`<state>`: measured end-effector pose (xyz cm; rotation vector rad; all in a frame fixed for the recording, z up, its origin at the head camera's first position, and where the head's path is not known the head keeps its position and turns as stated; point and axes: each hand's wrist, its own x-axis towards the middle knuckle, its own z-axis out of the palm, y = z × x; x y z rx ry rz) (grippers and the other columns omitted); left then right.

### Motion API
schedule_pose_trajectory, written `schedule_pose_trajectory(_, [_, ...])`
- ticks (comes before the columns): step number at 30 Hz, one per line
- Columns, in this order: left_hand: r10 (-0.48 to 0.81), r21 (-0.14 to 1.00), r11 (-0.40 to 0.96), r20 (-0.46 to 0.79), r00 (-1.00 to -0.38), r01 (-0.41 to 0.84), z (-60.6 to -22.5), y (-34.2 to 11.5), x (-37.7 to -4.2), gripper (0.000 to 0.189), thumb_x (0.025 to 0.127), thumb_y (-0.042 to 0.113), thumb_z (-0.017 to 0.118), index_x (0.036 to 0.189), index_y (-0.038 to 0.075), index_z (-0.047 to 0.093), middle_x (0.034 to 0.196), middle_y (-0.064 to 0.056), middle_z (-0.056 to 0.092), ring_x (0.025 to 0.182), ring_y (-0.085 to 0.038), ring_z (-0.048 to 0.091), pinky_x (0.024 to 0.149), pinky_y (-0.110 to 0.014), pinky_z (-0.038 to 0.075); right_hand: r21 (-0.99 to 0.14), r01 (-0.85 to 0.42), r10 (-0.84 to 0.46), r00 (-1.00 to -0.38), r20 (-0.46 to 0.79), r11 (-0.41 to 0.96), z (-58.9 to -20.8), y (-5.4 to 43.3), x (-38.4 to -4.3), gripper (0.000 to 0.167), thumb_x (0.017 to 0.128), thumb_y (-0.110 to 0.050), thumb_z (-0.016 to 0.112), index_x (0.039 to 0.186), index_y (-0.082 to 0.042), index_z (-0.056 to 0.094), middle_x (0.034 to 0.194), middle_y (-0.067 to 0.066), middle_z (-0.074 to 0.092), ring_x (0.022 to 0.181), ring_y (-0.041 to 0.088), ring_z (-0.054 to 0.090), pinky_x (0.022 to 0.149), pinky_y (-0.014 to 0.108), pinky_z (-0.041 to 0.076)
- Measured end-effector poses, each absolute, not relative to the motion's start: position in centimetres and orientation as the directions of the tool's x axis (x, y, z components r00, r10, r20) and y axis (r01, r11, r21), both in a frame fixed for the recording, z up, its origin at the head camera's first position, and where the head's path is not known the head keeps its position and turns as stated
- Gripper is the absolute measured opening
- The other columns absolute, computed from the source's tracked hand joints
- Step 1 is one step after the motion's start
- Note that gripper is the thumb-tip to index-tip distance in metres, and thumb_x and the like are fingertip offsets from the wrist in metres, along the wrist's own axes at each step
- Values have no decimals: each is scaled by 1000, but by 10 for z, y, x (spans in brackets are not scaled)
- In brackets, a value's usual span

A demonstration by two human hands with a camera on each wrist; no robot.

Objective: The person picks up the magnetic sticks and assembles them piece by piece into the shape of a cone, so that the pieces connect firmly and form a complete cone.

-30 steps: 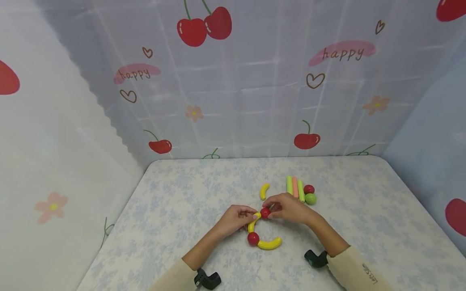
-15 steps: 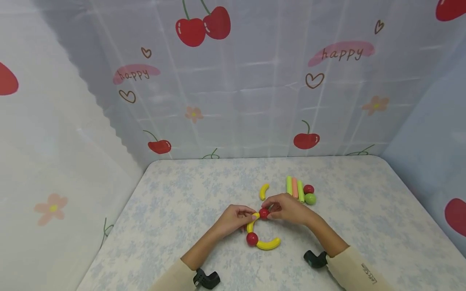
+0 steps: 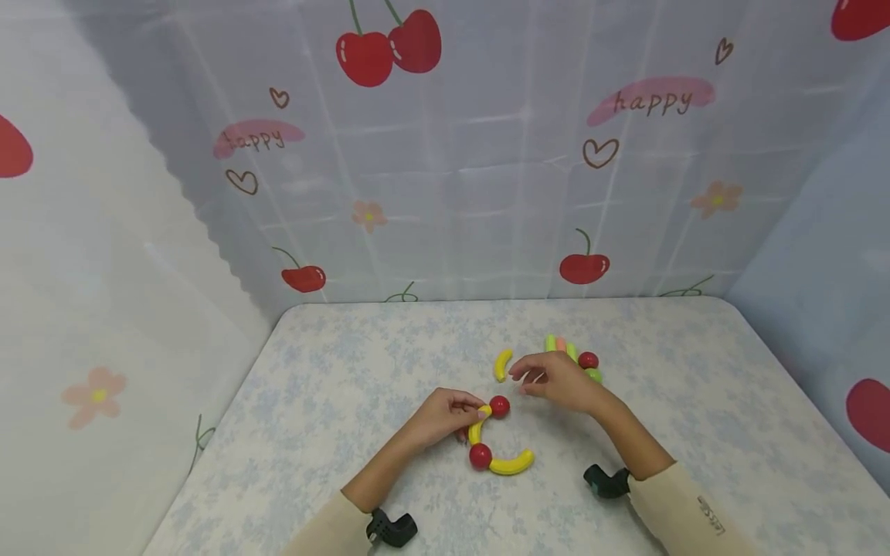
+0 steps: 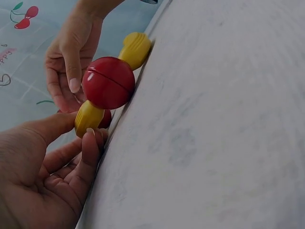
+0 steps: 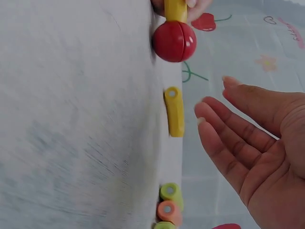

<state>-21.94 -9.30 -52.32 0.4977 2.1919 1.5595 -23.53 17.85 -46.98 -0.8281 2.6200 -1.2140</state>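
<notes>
My left hand (image 3: 441, 417) pinches a yellow curved magnetic stick (image 3: 475, 432) between thumb and fingers. A red ball (image 3: 500, 406) sits at that stick's far end, and another red ball (image 3: 480, 456) at its near end. From the near ball a second yellow curved stick (image 3: 513, 464) reaches right, so the chain forms a C on the table. My right hand (image 3: 559, 382) hovers beyond the chain with loosely bent fingers and nothing in them. Just left of its fingertips lies a loose yellow curved stick (image 5: 174, 112), with a metal disc in its end.
Behind the right hand, straight green and orange sticks (image 3: 560, 344) lie side by side, partly hidden. Beside them are a red ball (image 3: 588, 361) and a green ball (image 3: 594, 375). A patterned curtain (image 3: 445, 193) stands along the table's (image 3: 348, 347) back edge.
My right hand has let go of the far red ball and moved back and right, toward the loose yellow stick. My left hand keeps its pinch on the chain, which has barely shifted.
</notes>
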Motion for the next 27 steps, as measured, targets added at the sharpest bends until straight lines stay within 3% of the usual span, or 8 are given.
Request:
schedule_pose_trajectory(8, [507, 949, 314, -139, -851, 32, -519, -96, -220, 24, 94, 21, 75, 111, 4, 75, 89, -4, 73, 65, -13, 67, 60, -28, 58, -573, -519, -555, -822, 130, 634, -461, 169, -260, 31, 89, -1, 76, 120, 1, 71, 118, 14, 71, 108, 33, 66, 89, 47, 57])
schedule_pose_trajectory(14, [517, 959, 281, -134, -845, 20, -522, -97, -220, 23, 94, 17, 74, 112, 2, 75, 89, -5, 73, 67, -13, 68, 61, -26, 58, -483, -549, -604, -795, 50, 682, -461, 158, -274, 32, 89, 4, 73, 121, -2, 71, 122, 10, 70, 120, 33, 62, 102, 50, 49])
schedule_pose_trajectory(19, [516, 966, 259, -132, -846, 7, -524, -98, -220, 23, 94, 15, 75, 112, 1, 74, 89, -5, 73, 66, -12, 67, 59, -25, 58, -454, -581, -644, -765, 20, 676, -465, 150, -280, 32, 88, 11, 68, 117, 0, 73, 119, 11, 72, 119, 32, 62, 102, 50, 49])
schedule_pose_trajectory(27, [510, 968, 249, -150, -847, -22, -524, -97, -221, 25, 93, 17, 76, 113, 1, 75, 89, -6, 73, 66, -12, 67, 59, -24, 57, -358, -620, -645, -762, 59, 698, -472, 144, -282, 26, 86, 6, 75, 108, -8, 79, 110, 4, 75, 109, 26, 65, 96, 45, 53])
